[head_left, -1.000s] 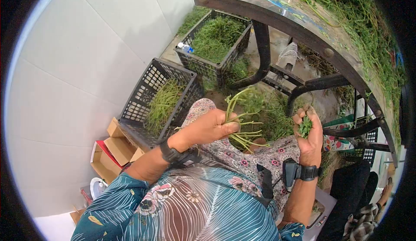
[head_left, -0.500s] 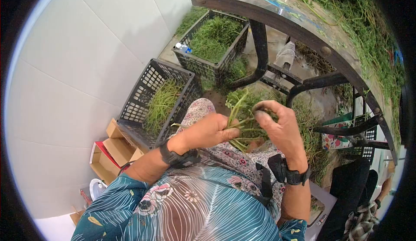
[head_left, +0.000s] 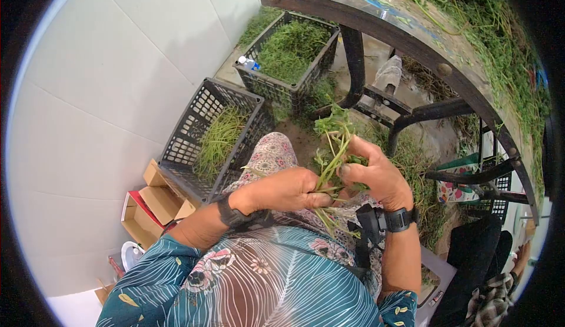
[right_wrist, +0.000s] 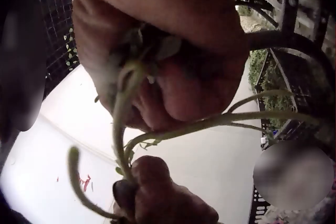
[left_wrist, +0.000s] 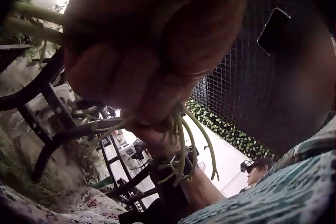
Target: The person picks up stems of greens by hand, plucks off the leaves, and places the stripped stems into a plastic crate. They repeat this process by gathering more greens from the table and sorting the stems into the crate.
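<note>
My left hand (head_left: 288, 189) grips a small bunch of green stems (head_left: 333, 165) above my lap. Cut-looking stem ends stick out below the fist, and in the left wrist view stem ends (left_wrist: 185, 153) hang under the left hand (left_wrist: 131, 61). Close beside it, my right hand (head_left: 379, 174) pinches the bunch's leafy upper part, with some leaves (head_left: 336, 121) showing above the fingers. In the right wrist view, the fingers of the right hand (right_wrist: 163, 66) curl round a leafy stem (right_wrist: 122, 113) that runs down to the left hand (right_wrist: 163, 198).
To the left stands a black crate (head_left: 176, 142) of bare stems (head_left: 220, 142). Another black crate (head_left: 294, 89) holds leafy greens, with a bottle (head_left: 248, 63) at its rim. A table (head_left: 376, 21) piled with greens (head_left: 494, 27) curves overhead right. Cardboard boxes (head_left: 162, 203) sit at left.
My right hand has moved left to the bunch, and its fingers now pinch the leafy stems. The left hand has kept hold and shifted slightly down and right; the bunch stands more upright.
</note>
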